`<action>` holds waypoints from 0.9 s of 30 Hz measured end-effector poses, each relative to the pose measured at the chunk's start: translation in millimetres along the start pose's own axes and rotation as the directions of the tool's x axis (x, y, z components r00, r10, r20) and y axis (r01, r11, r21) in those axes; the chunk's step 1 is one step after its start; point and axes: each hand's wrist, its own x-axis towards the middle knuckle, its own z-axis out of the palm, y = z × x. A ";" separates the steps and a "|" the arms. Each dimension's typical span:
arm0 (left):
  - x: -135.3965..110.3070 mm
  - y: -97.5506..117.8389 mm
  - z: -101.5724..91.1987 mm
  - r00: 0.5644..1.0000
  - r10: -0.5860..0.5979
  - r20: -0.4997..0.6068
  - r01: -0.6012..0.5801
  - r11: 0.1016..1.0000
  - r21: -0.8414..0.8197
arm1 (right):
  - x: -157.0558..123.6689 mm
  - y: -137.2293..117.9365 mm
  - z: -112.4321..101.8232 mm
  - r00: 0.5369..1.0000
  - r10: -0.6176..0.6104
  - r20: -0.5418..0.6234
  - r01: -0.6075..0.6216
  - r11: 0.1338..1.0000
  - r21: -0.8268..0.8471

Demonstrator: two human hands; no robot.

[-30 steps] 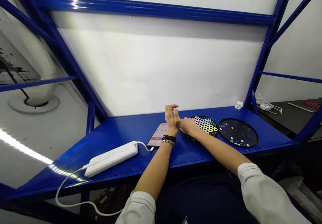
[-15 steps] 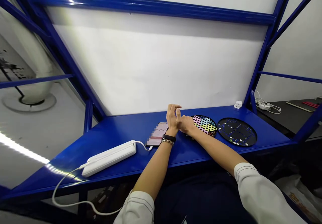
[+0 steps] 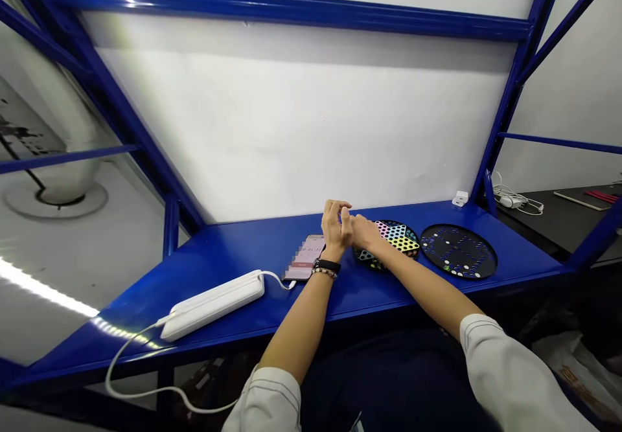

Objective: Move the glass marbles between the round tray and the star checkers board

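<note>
We're looking at a Chinese checkers board (image 3: 400, 238) just right of center, lower half of the frame: round black base, star in pink, pale blue and yellow, dotted with dark holes. The right hand (image 3: 365, 232) partly covers its left side, fingertips hidden, so we can't tell if they're pinching anything. The left hand (image 3: 336, 226) is up just beside it, fingers curled; we can't tell if it's gripping anything either.

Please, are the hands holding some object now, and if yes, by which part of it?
It cannot be told. No held object shows, but the right hand's fingertips are hidden behind the half-curled left hand.
</note>
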 end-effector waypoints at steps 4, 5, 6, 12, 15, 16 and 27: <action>0.3 4.6 0.5 0.999 -0.028 0.027 0.027 0.999 0.021 | -20.7 46.2 -45.7 0.999 0.046 -0.013 -0.045 0.997 0.067; 0.3 5.4 1.0 0.998 -0.037 0.041 0.036 0.999 0.027 | -29.3 64.2 -58.5 0.998 0.054 0.032 -0.057 0.996 0.073; 0.1 6.0 1.6 0.998 -0.043 0.052 0.041 0.999 0.029 | -39.0 83.6 -70.5 0.995 0.054 0.079 -0.060 0.995 0.078; -0.8 6.1 4.0 0.996 -0.033 0.080 0.032 0.999 0.018 | -102.8 176.1 -106.0 0.872 0.192 0.450 -0.204 0.979 -0.021; -1.3 5.1 4.2 0.996 -0.025 0.087 0.024 1.000 0.021 | -120.8 185.0 -100.3 0.736 0.269 0.621 -0.366 0.930 0.030; -1.5 4.8 4.3 0.996 -0.025 0.088 0.023 0.999 0.024 | -123.6 184.5 -96.8 0.717 0.271 0.642 -0.397 0.916 0.056; -2.5 4.1 4.5 0.996 -0.009 0.089 0.008 1.000 0.009 | -81.0 162.1 -76.7 0.955 -0.076 0.288 -0.063 0.894 0.445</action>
